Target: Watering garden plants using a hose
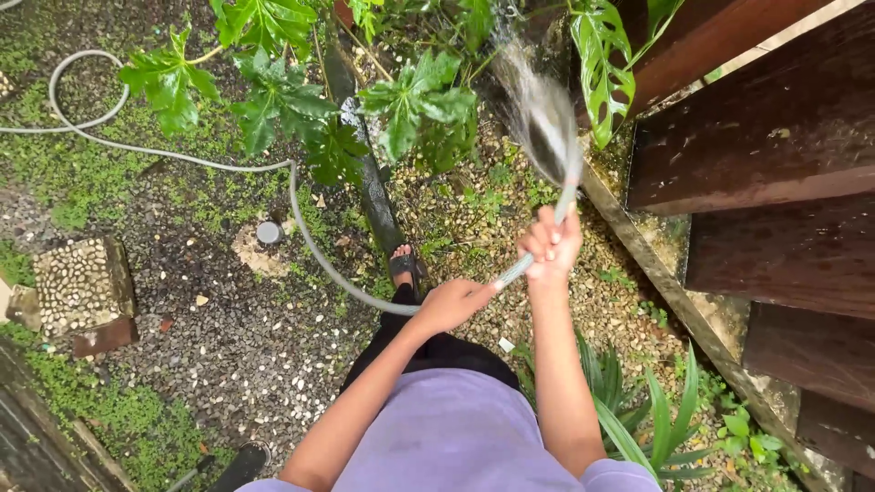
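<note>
Head view: the right hand [550, 244] has its grip closed around the grey hose [310, 246] near its end, at one o'clock from the left hand [451, 303], whose grip is closed on it lower down. Water [538, 118] sprays toward twelve o'clock, beside the leafy plant [401, 109].

The gravel ground [228, 346] is carrying patches of low green growth, a grey hose [182, 159] lying in curves across it, a pebble-covered block [82, 287] sitting at the left, and a small round cap [268, 232] resting near the hose.
</note>
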